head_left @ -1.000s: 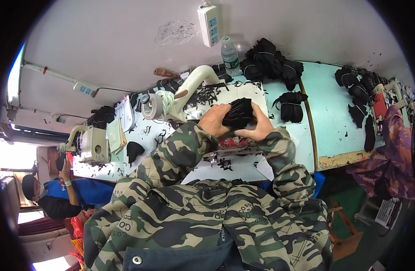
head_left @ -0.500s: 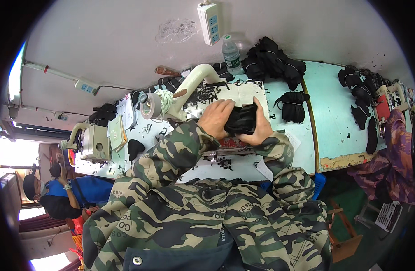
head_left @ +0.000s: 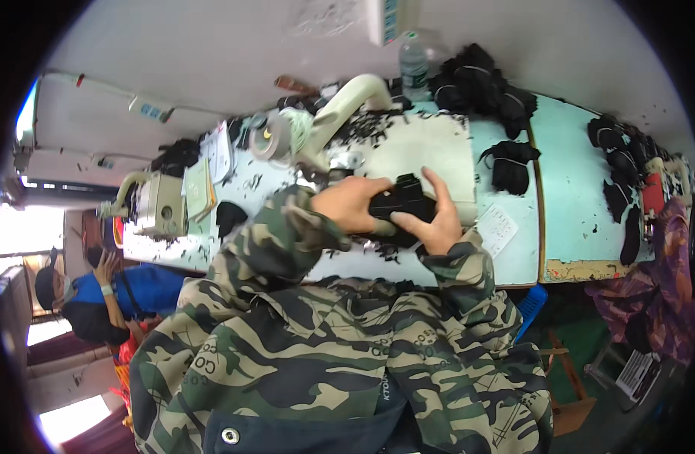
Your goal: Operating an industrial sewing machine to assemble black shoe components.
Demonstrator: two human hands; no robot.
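Between my two hands is a stack of black fabric pieces, held above the front of a cream sewing machine. My left hand is closed on the stack's left side. From the right, my right hand grips it with the thumb across the near face and the fingers at the far edge. The stack looks tilted, with thin light lines across its dark face. Black scraps litter the machine bed behind my hands.
Tied black bundles lie on the right, with a bigger heap behind. A water bottle stands by the wall. A written paper sheet lies right of my hands. At far left, another person sits near a second machine.
The black stack has been turned in my hands and brought slightly nearer to me; its face now looks flatter. The whole view has shifted, so the table sits further right.
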